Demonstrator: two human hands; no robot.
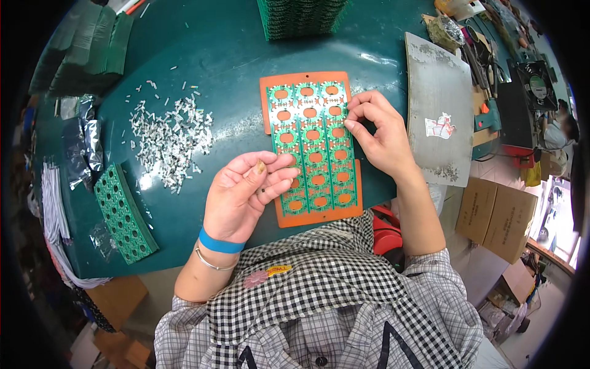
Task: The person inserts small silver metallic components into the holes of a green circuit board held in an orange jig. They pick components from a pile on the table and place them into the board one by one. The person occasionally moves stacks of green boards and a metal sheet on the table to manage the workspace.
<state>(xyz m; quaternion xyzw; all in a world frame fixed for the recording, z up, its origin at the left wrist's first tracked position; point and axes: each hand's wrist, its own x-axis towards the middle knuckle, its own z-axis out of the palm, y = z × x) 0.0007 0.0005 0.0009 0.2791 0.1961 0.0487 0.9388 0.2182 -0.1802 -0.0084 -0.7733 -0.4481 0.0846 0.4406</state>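
A green circuit-board panel (314, 145) with rows of ring-shaped cutouts lies on an orange backing plate (289, 220) in front of me. My left hand (249, 184) is palm up by the panel's left edge, fingers curled and thumb bent in over them. What it holds, if anything, is too small to name. At the panel's upper right edge, my right hand (378, 129) has its thumb and index finger pinched together. Whatever lies between those fingertips is hidden. To the left, a loose heap of small silvery parts (172, 141) is spread on the green table (236, 67).
A stack of green panels (126, 215) lies at the left, near white wires (52, 203). More stacked boards (301, 18) stand at the back. A grey metal sheet (436, 111) leans at the right, with tools beyond; cardboard boxes (498, 218) sit lower right.
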